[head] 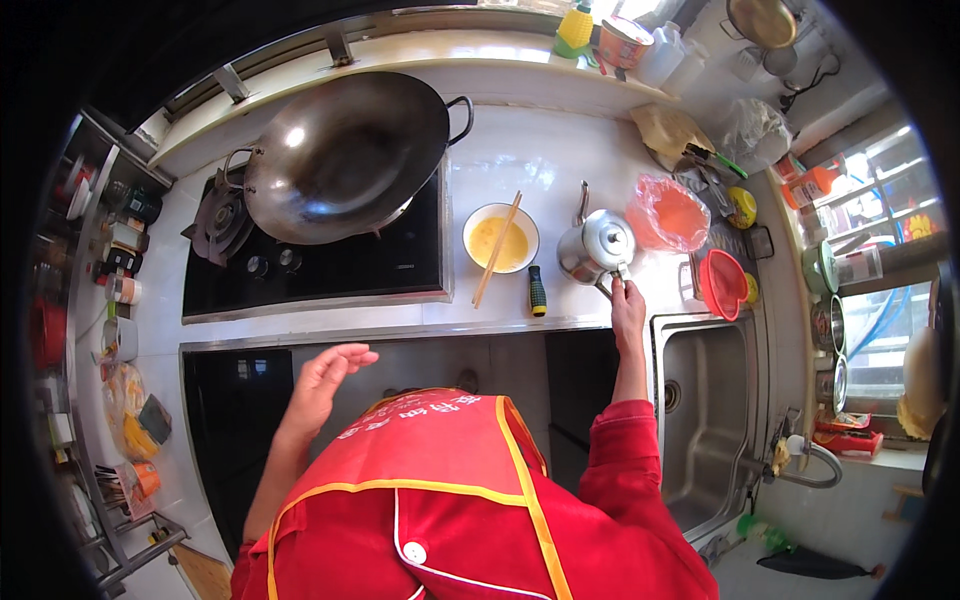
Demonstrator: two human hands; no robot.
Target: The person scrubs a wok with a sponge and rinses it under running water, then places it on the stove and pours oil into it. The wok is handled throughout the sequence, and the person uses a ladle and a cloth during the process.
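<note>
My right hand (626,294) grips the handle of a lidded metal pot with a long spout (595,247), which is on or just above the counter at the sink's left. My left hand (335,367) is in front of the counter edge, holding nothing, its fingers loosely curved. To the pot's left stands a white bowl of beaten egg (517,259), with a pair of chopsticks (496,251) laid across its rim. A screwdriver with a green and black handle (536,289) lies by the bowl. A large wok (352,157) rests tilted over the gas stove.
The black gas hob (337,281) has a bare burner (220,217) at left. A steel sink (701,427) with a tap (825,457) is at right. Behind the pot sits a red bag-lined container (671,214); a red basket (722,283) stands by the sink. Shelves (124,300) line the left.
</note>
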